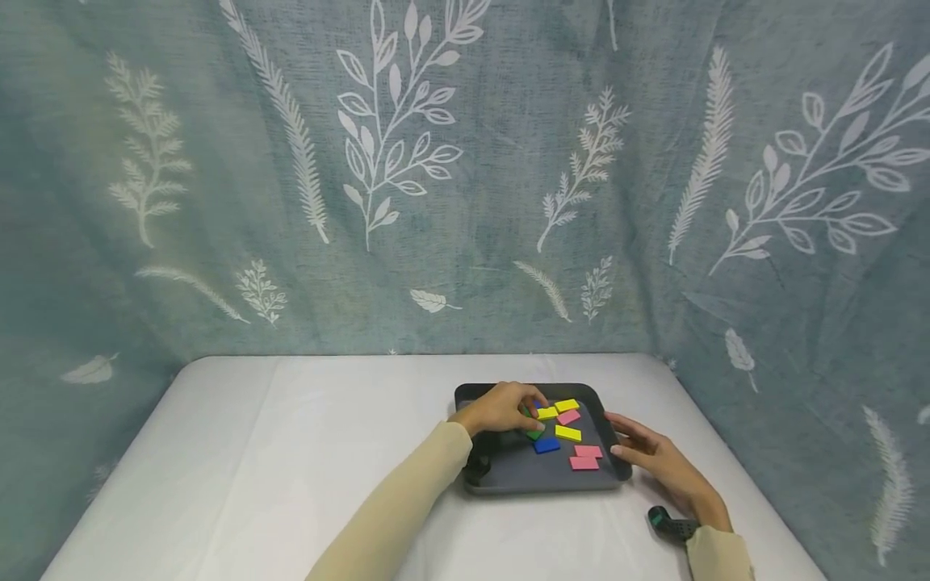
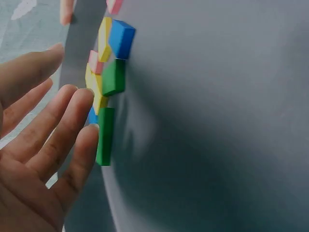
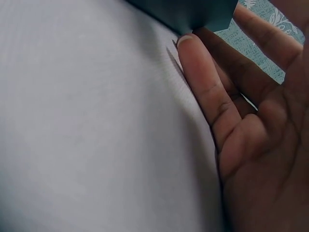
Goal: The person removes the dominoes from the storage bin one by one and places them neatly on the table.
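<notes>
The dark tray stands on the white surface, and all the flat blocks in sight lie inside it, gathered toward the middle and right half of its floor. Three yellow blocks and one pink block are at the tray's centre-right; two more pink blocks, touching each other, lie near its front right corner. One of the blue blocks sits at the tray's centre, and green blocks are beside the left hand.

That hand reaches over the tray with its fingers loosely spread, close to a green block; no block shows in its grasp, and whether a fingertip touches one I cannot tell. The right hand is at the tray's right rim, relaxed, its fingertips resting against the edge rather than clenched.

The work with the blocks looks to be at an early stage: they lie mixed in colour, with no completed grouping or stack in the tray, so most of the handling seems left.

No brand, label or writing is legible; the wrist device near the tray's front right corner bears only a green patch.
</notes>
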`<state>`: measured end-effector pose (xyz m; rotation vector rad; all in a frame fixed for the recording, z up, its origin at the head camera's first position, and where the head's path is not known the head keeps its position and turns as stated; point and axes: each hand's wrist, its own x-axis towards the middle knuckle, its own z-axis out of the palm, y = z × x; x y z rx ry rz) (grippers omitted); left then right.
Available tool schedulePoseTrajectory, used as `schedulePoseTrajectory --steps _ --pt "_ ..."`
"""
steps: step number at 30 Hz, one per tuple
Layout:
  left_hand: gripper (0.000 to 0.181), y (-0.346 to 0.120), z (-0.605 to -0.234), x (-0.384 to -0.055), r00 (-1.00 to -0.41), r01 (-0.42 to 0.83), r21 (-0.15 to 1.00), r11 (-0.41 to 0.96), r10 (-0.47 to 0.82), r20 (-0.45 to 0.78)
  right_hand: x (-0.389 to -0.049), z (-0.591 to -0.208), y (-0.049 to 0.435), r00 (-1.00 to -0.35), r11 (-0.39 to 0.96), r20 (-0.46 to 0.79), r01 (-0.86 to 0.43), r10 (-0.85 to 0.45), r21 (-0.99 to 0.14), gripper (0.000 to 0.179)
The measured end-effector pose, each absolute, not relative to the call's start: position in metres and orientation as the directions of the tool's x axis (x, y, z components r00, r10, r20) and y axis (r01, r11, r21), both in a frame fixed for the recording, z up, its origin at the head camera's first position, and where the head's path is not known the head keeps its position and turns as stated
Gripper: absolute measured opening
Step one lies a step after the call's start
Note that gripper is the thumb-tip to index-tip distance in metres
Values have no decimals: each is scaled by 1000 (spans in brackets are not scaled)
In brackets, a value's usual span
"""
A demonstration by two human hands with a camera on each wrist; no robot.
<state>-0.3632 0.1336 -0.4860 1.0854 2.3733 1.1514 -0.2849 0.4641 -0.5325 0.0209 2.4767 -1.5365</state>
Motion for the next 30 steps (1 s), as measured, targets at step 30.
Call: schedulePoseTrajectory --steps 30 --pt "54 138 -506 -365 -718 437 736 517 693 -61 -283 -534 468 -978 446 -174 104 -119 -889 79"
